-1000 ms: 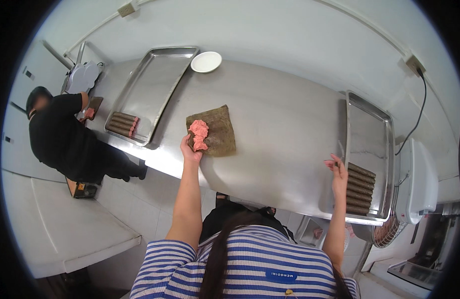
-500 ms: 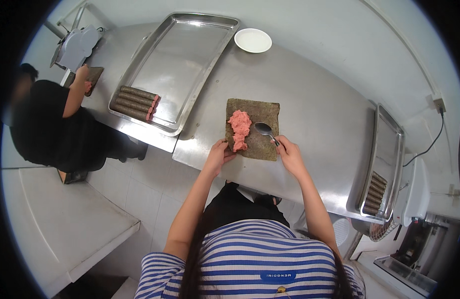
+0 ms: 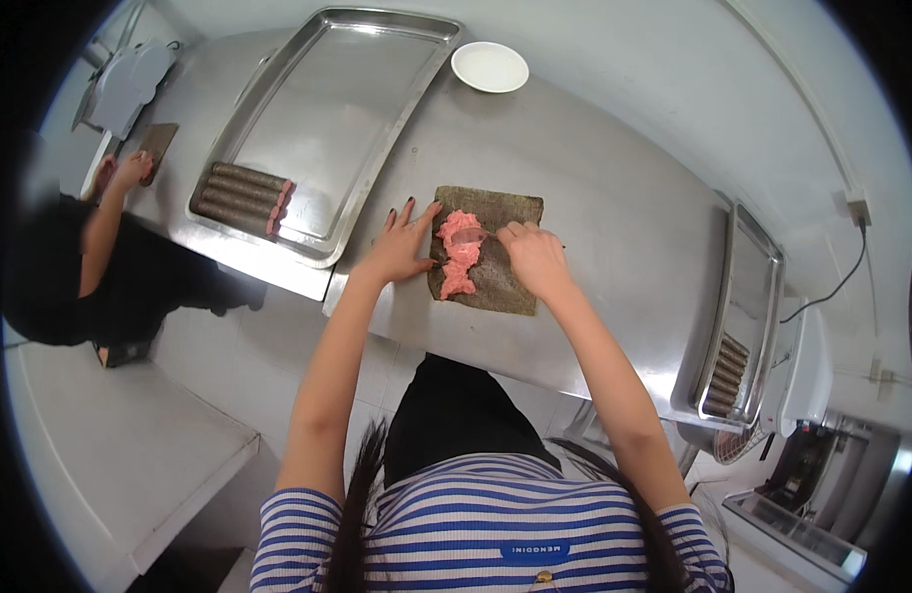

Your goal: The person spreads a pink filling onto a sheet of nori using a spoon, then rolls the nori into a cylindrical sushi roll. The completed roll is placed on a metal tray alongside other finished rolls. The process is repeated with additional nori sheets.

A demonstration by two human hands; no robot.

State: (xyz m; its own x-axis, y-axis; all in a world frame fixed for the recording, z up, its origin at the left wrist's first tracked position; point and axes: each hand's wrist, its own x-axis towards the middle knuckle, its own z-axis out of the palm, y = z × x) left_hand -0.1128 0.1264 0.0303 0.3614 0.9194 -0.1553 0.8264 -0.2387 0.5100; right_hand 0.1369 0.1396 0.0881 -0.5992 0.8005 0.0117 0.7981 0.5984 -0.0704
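Note:
A dark green nori sheet (image 3: 505,282) lies flat on the steel table in front of me. A lumpy strip of pink minced filling (image 3: 460,255) runs along its left part. My left hand (image 3: 404,245) has its fingers spread, thumb and fingertips at the sheet's left edge. Over the right side of the sheet, my right hand (image 3: 535,257) grips a spoon (image 3: 468,236), whose bowl presses on the upper part of the filling. My fingers cover most of the spoon's handle.
Left of the sheet stands a large steel tray (image 3: 322,128) with several nori rolls (image 3: 240,198). A white bowl (image 3: 489,67) sits at the back. Another tray (image 3: 747,306) with rolls is far right. At far left a co-worker (image 3: 90,257) handles another nori sheet (image 3: 159,143).
My left hand has moved up along the sheet's left edge and spread its fingers. My right hand has moved up and left, bringing the spoon onto the filling.

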